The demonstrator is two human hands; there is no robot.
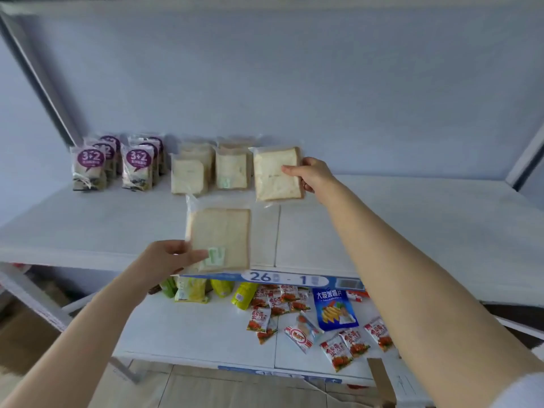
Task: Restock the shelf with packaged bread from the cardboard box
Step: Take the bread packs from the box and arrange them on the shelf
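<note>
Left hand (172, 256) pinches a bread pack (219, 238) above the shelf (412, 219) edge; right hand (310, 173) grips another pack (276, 173) upright beside standing bread packs (209, 170)

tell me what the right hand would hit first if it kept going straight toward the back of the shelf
Probably the white back wall behind it; the right hand holds a clear-wrapped slice of white bread, and nothing seems to stand between. Depth is unclear.

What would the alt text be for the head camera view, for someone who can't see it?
A person's right hand sets a clear bread packet upright on a white shelf beside a row of bread packets, while the left hand holds another packet at the shelf's front. Purple-labelled bags stand left; assorted snacks lie below.
</note>
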